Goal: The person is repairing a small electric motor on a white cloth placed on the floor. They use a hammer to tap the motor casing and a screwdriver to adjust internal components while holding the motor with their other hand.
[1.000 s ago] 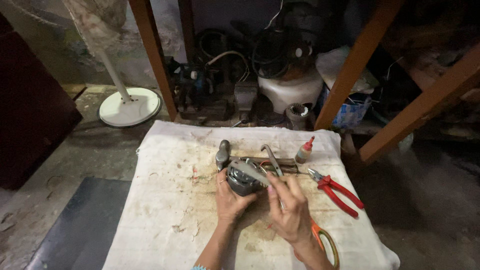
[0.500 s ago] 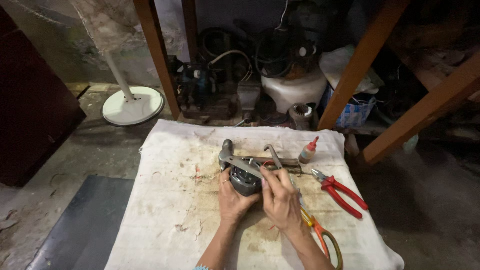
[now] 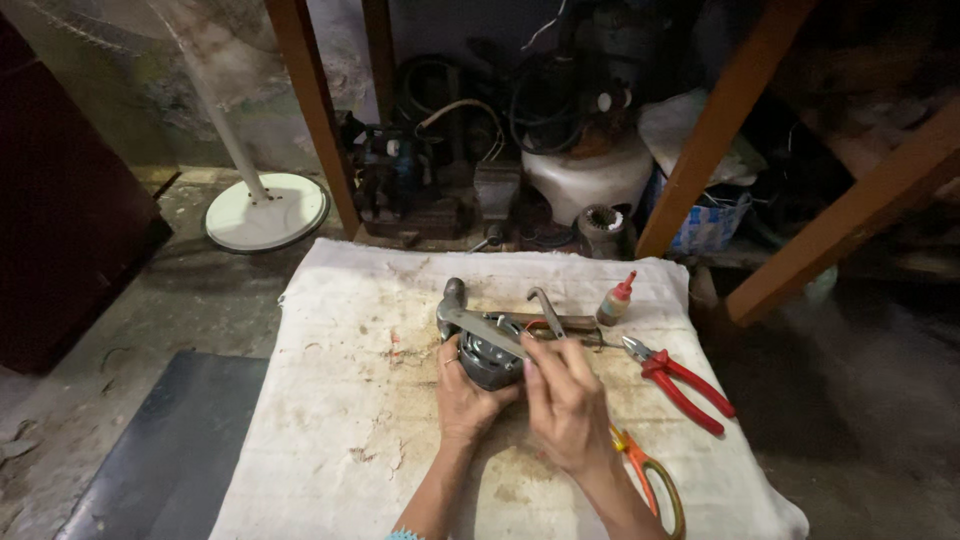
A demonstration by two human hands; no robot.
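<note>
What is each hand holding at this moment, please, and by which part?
The left hand grips the small motor by its side; the right hand holds a flat metal tool by its near end.

Dim room, soft light on the white cloth [image 3: 340,400], dark murky background, wide-angle bending at edges

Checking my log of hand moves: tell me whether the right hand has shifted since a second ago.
Yes. The right hand slid up and leftward over the small motor, away from the scissors.

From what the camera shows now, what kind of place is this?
Probably a small home repair workshop: red-handled pliers lie on a stained cloth on the floor, both hands work on a small motor, and old machine parts crowd behind.
</note>
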